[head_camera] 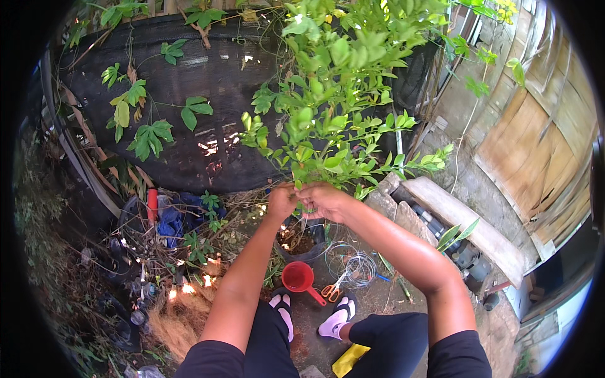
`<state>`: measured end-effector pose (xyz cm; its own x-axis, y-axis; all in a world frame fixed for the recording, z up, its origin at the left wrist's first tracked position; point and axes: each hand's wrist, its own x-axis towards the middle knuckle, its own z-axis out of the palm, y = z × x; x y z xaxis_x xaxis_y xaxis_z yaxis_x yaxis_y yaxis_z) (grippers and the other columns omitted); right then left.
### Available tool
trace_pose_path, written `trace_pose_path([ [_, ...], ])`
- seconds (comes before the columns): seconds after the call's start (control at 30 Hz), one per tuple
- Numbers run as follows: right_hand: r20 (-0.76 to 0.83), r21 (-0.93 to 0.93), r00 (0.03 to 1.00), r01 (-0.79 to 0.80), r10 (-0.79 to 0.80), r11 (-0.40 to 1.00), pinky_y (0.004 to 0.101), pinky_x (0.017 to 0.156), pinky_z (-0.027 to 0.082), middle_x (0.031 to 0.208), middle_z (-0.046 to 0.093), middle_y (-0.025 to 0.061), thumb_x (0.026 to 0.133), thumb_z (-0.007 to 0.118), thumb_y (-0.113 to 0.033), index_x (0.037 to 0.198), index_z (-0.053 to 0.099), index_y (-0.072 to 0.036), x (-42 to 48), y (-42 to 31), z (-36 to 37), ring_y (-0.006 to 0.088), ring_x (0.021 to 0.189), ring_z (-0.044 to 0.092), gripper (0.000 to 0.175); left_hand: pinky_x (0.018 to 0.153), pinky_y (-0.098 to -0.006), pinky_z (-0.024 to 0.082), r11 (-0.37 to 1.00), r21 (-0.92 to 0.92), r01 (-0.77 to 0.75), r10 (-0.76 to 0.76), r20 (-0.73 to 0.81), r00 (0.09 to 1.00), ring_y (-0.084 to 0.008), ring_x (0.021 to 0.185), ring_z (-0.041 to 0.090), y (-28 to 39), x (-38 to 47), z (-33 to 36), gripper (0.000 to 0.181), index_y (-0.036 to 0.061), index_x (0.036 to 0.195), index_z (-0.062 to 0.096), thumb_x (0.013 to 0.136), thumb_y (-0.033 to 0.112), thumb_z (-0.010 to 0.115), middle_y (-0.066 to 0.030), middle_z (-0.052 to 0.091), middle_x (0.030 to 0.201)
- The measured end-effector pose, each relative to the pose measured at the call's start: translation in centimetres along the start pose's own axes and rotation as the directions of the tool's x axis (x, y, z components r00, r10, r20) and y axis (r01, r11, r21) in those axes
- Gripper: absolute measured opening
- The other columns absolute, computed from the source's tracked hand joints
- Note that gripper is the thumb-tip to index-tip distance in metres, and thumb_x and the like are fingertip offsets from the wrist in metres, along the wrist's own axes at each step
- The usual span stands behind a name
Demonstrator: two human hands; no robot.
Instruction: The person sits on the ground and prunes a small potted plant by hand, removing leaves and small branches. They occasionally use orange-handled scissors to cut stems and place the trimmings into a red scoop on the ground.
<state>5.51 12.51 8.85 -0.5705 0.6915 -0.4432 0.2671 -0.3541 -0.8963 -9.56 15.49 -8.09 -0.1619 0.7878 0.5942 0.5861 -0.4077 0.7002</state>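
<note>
My left hand [282, 203] and my right hand [322, 200] meet at the lower stems of a leafy green shrub [326, 141]. Their fingertips are close together; what they pinch is too small to make out. Below them stands a dark plant pot [302, 255] with soil and dry stems. On the ground in front of my feet lie a red plastic dipper [298, 277], scissors with orange handles [332, 291] and a loose coil of thin wire or line [358, 269].
Black netting [203, 94] hangs behind the shrub. At left are a blue plastic bag [171, 227], a red tube [152, 205], twigs and brown fibre [182, 316]. A wooden plank [468, 227] over stones lies at right, near a woven wall panel [534, 151]. Yellow packaging [350, 360] lies near my leg.
</note>
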Motion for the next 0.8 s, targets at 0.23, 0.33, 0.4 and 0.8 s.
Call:
trace_pose_path([
  [0.23,0.164,-0.983,0.919,0.183,-0.358,0.018,0.0450,0.072,0.057,0.079,0.067,0.0153,0.087,0.061,-0.013,0.104,0.066,-0.002,-3.7,-4.9,3.1,0.0294,0.075,0.069,0.021,0.082,-0.0410,0.051,0.980,-0.105,-0.171,0.171,-0.011,0.985,-0.0268,0.092,0.061,-2.0,0.3,0.5,0.015,0.0102,0.092,0.075,0.077,0.012,0.077,-0.0029,0.071,0.093],
  [0.33,0.238,-0.957,0.820,0.108,-0.521,-0.268,0.0449,0.067,0.057,0.081,0.069,0.0203,0.079,0.063,-0.009,0.097,0.067,-0.002,-5.7,-6.2,3.7,0.0349,0.079,0.071,0.019,0.088,-0.0399,0.050,0.973,-0.163,-0.165,0.176,0.060,0.982,-0.0276,0.100,0.061,-3.3,0.7,1.6,0.017,0.0093,0.094,0.076,0.077,0.010,0.077,-0.0042,0.072,0.097],
  [0.4,0.346,-0.896,0.764,0.098,-0.545,-0.433,0.0422,0.064,0.058,0.081,0.069,0.0171,0.075,0.067,-0.009,0.095,0.067,-0.003,-6.1,-6.9,4.4,0.0323,0.077,0.071,0.020,0.089,-0.0402,0.050,0.920,-0.391,0.003,0.048,0.120,0.992,-0.0287,0.103,0.062,-3.5,1.3,2.8,0.018,0.0082,0.096,0.075,0.078,0.008,0.076,-0.0061,0.072,0.097],
  [0.8,0.541,-0.625,0.732,0.020,-0.414,-0.780,0.0367,0.057,0.057,0.076,0.071,0.0092,0.071,0.069,-0.009,0.072,0.074,-0.008,-2.0,-12.9,6.3,0.0246,0.072,0.072,0.005,0.086,-0.0448,0.048,0.992,-0.129,-0.007,0.020,0.099,0.995,-0.0341,0.100,0.063,1.8,0.3,0.0,0.016,0.0060,0.102,0.070,0.086,0.010,0.069,-0.0120,0.070,0.098],
])
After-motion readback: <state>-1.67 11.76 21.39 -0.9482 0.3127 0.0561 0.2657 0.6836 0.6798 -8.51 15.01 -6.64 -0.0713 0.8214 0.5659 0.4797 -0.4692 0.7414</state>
